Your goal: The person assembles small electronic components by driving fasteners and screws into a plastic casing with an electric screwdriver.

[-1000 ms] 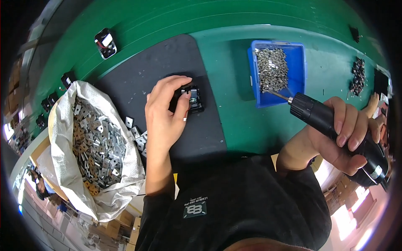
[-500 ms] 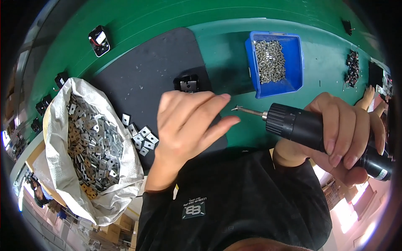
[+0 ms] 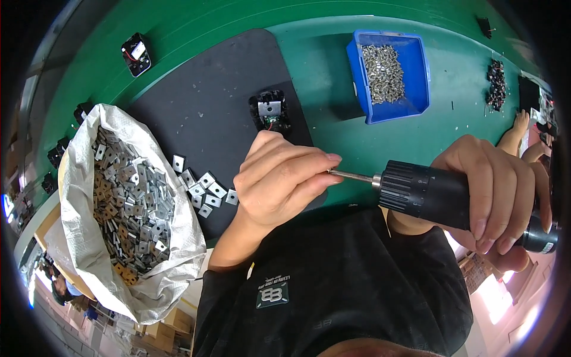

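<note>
My right hand (image 3: 496,187) is wrapped round a black electric screwdriver (image 3: 425,193), which lies level with its bit pointing left. The thumb and forefinger of my left hand (image 3: 279,178) are pinched together at the tip of the bit, on a small screw that the fingertips mostly hide. Just beyond my left hand, a black plastic housing (image 3: 285,113) lies open on the dark mat. Inside it sit a metal plate (image 3: 270,108) with a hole and a bit of red wire.
A blue bin (image 3: 419,83) of screws stands at the back right. At left, a white sack (image 3: 74,196) holds many metal plates, with several loose plates (image 3: 208,179) beside it. More black housings (image 3: 137,55) lie far left. Another person's hand (image 3: 521,122) shows far right.
My left thumb and forefinger have closed on the screw at the bit's tip, where they were apart before. The housing shows more fully beyond my hand.
</note>
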Available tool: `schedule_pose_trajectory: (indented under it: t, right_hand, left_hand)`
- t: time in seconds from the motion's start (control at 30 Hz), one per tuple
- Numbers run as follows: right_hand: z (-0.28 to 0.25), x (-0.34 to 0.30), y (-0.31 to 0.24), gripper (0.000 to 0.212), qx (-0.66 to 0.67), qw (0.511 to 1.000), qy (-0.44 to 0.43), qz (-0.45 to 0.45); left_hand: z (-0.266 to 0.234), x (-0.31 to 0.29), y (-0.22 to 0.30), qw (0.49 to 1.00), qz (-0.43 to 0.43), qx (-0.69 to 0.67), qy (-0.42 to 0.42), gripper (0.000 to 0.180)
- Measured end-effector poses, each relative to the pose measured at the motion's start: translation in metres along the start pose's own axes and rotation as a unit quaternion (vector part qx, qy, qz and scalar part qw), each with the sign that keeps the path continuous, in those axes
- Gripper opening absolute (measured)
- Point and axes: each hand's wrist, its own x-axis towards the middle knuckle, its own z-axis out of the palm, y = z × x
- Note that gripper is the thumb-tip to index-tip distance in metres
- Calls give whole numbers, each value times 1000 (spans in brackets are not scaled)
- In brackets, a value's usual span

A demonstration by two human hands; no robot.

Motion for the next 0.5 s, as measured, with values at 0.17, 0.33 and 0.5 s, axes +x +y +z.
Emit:
schedule_pose_trajectory:
  t: [0.17,0.33,0.5]
  right_hand:
    - [-2,1,-16,30,2,1000,-5,25]
    - [-6,2,-35,26,11,999,-10,50]
    - [-4,-2,-53,28,-64,994,3,89]
  left_hand:
    - [-2,-1,2,1000,-2,12,-4,20]
    - [4,-2,5,999,-24,-17,20,23]
    - [14,5,10,1000,-25,5,-16,22]
